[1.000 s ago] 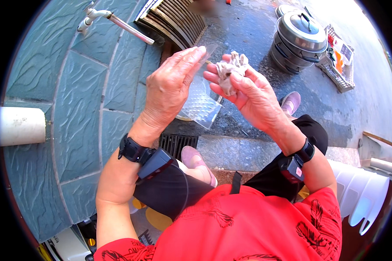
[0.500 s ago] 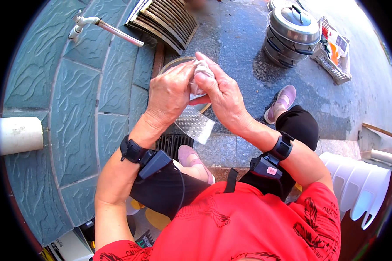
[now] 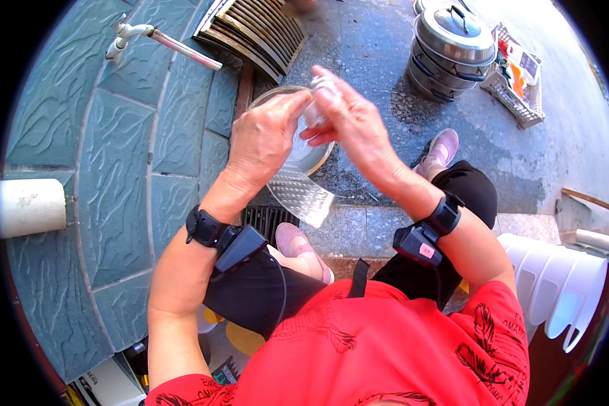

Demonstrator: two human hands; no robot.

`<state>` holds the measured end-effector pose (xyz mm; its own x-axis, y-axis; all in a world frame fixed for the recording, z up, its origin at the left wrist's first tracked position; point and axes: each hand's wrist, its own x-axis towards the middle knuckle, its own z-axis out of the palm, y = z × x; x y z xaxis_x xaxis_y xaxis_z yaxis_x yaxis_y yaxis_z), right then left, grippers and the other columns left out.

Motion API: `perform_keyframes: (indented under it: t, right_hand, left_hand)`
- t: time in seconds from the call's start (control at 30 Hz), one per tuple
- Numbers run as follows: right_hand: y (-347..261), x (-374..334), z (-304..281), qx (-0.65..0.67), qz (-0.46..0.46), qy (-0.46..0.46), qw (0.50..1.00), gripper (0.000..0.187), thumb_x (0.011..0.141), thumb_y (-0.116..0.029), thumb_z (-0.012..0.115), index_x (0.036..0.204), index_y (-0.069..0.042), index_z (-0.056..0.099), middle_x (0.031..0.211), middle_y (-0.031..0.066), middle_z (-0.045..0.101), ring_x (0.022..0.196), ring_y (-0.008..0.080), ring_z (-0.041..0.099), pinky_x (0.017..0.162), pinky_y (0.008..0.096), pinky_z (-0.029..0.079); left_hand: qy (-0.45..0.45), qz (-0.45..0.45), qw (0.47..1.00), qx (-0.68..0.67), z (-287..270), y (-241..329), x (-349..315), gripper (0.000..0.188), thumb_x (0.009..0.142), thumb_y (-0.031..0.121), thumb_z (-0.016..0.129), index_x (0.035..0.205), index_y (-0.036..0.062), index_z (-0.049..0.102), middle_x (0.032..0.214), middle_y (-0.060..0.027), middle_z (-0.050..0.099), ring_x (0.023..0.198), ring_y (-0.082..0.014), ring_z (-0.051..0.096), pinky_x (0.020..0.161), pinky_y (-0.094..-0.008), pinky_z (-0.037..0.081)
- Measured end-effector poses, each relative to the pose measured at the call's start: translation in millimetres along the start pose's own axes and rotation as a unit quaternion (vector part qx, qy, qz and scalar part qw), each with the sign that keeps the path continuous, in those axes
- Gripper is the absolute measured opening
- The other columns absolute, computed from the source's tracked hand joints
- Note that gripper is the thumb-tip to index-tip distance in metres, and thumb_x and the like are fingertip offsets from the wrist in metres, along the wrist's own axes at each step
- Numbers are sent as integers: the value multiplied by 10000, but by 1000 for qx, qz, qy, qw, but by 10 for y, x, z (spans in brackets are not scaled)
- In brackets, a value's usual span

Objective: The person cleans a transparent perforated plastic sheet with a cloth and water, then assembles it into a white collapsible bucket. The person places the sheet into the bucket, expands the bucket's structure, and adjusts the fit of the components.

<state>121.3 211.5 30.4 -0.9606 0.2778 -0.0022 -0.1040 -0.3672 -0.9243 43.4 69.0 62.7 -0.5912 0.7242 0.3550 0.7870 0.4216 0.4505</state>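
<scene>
My left hand (image 3: 265,132) is closed, knuckles up, at one side of a crumpled white cloth (image 3: 314,114). My right hand (image 3: 355,122) grips the cloth from the other side, its fingers slightly smeared by motion; the hands hide much of the cloth. Below both hands is a round basin (image 3: 323,161) with a pale rim and light-coloured contents. A translucent washboard with raised bumps (image 3: 304,198) slants out of the basin toward me.
A teal stone wall (image 3: 118,183) with a tap (image 3: 139,30) and a white pipe (image 3: 32,209) stands at left. Slatted boards (image 3: 257,34) lean beyond the basin. A steamer pot (image 3: 453,51) and a crate (image 3: 521,101) stand far right; white plastic baskets (image 3: 555,284) are near right.
My right hand has turned and shifted slightly right, its lower fingers now curled round the cloth. My left hand has moved slightly toward me. More of the basin shows between my hands.
</scene>
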Motion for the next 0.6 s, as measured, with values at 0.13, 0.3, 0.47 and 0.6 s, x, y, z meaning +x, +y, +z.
perform_keyframes:
  t: [0.13,0.3,0.47,0.6]
  right_hand:
    - [29,24,-6,-17,39,49,998,494,1000,-229,527,1443,-48,403,964,103,616,688,178,670,551,268,563]
    - [78,196,-295,3,73,127,989,507,1011,-318,490,1405,-12,406,1024,134,616,723,211,683,598,303,561]
    - [38,31,-304,2,100,69,993,488,1012,-347,490,1379,-29,437,1024,130,631,753,209,687,633,295,558]
    - [-47,-24,-311,-13,79,41,996,493,1009,-363,500,1378,-42,444,1037,110,645,813,187,682,665,284,551]
  left_hand:
    - [-25,49,998,35,33,32,-44,265,894,67,603,1151,63,666,1052,-138,694,924,-303,689,768,-364,555]
    - [-4,11,986,-169,-26,-49,58,276,967,134,584,1219,42,649,1126,-97,703,987,-204,695,770,-297,555]
    - [-85,-162,870,-457,-197,-139,93,381,1011,243,534,1322,25,566,1198,-134,664,1049,-217,669,805,-289,568]
    - [-105,-159,861,-471,-208,-121,85,390,1008,255,543,1317,19,568,1212,-125,659,1073,-213,659,845,-305,554]
